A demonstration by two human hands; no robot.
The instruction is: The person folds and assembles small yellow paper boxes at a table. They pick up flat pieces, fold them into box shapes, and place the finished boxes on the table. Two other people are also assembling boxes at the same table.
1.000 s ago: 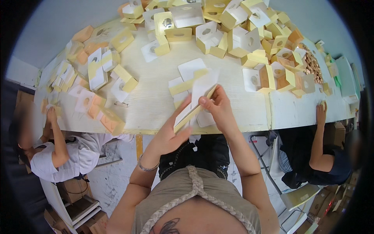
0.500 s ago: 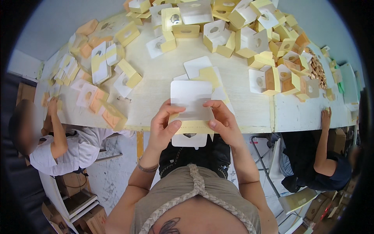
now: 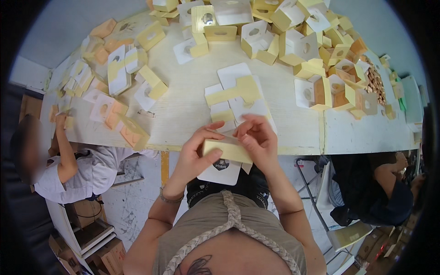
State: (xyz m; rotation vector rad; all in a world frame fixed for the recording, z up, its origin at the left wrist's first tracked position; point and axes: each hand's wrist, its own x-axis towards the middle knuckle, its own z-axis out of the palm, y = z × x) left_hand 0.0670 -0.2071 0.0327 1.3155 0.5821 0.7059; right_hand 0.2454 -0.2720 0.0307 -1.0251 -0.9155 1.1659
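A pale yellow and white folding carton (image 3: 228,151), partly folded, is between my hands at the table's front edge. A white flap with a dark round emblem hangs from it over my lap. My left hand (image 3: 200,150) grips its left end, thumb on the yellow front face and fingers behind. My right hand (image 3: 258,141) is at the right end, fingers curled and slightly blurred, the thumb side touching the carton. Just beyond my hands lie several flat carton blanks (image 3: 239,95), white with yellow panels, overlapping one another. The carton's far side is hidden by my fingers.
Folded yellow cartons (image 3: 300,48) are heaped at the back and right, beside a pile of small copper-coloured pieces (image 3: 375,82). More cartons and stacked blanks (image 3: 118,73) lie at the left. Co-workers sit at the left (image 3: 78,172) and right (image 3: 380,190).
The tall white panel that stood up between my hands is folded down. The yellow face now tilts, and the emblem flap shows more. My right fingers have lifted and curled. The right co-worker's arm has drawn back.
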